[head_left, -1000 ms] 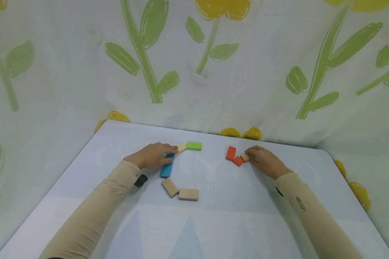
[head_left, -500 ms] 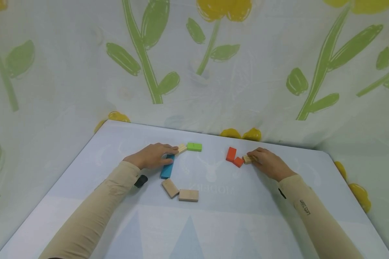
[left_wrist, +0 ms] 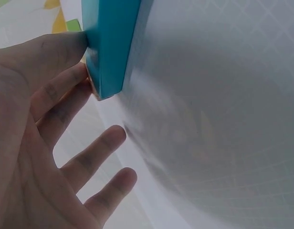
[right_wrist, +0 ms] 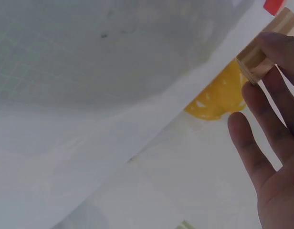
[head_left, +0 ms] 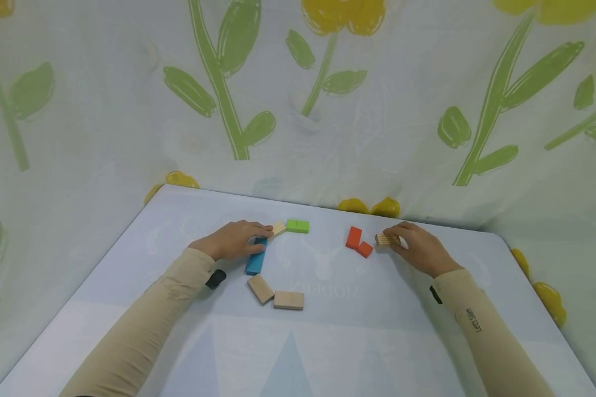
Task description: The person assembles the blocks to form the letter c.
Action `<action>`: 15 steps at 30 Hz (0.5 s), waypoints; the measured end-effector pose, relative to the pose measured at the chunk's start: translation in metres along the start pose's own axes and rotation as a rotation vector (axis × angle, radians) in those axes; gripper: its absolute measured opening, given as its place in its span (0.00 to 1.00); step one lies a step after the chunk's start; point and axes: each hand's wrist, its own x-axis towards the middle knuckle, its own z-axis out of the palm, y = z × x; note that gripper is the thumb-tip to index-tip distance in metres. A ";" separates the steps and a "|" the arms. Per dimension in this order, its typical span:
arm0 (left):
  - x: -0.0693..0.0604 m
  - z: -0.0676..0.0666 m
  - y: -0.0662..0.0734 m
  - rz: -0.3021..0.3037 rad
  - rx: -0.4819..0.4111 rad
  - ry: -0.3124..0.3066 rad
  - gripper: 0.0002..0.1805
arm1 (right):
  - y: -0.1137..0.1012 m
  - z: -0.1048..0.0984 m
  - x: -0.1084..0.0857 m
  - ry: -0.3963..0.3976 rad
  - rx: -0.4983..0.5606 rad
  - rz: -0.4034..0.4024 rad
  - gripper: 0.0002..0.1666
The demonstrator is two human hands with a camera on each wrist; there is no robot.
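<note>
My left hand [head_left: 232, 240] lies at the far end of a blue block [head_left: 255, 260], thumb and first fingers at that end. In the left wrist view its thumb touches the side of the blue block [left_wrist: 111, 47], while the other two fingers stretch away. A pale grooved wooden block [head_left: 278, 228] lies by its fingertips, partly hidden, against a green block [head_left: 297, 226]. My right hand [head_left: 418, 248] pinches a grooved wooden block [head_left: 387, 240] between thumb and fingers, also seen in the right wrist view as a wooden block [right_wrist: 254, 59]. Two red blocks [head_left: 354, 237] lie just left of it.
Two plain wooden blocks [head_left: 288, 300] lie nearer the body, following on from the blue one in a curved row. The white table [head_left: 323, 353] ends at a back edge against a flower-printed curtain [head_left: 377, 138].
My right hand has drawn the grooved wooden block rightward, away from the small red block, and turned it slightly. My left hand and the other blocks stay put.
</note>
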 end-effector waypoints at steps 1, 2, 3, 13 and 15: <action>0.000 0.000 0.000 0.002 0.002 0.000 0.28 | -0.001 0.000 0.000 0.022 0.000 -0.005 0.23; 0.001 0.000 -0.001 0.000 0.004 -0.001 0.28 | -0.002 -0.001 0.000 0.044 -0.001 -0.011 0.24; 0.001 0.000 -0.001 0.000 0.006 -0.002 0.28 | -0.003 -0.001 0.001 0.069 -0.002 -0.018 0.24; 0.002 0.001 -0.002 -0.003 0.007 0.000 0.28 | -0.021 0.000 0.006 0.302 0.000 -0.121 0.25; 0.002 0.001 -0.002 0.001 0.006 0.003 0.28 | -0.025 0.001 0.007 0.338 0.008 -0.116 0.25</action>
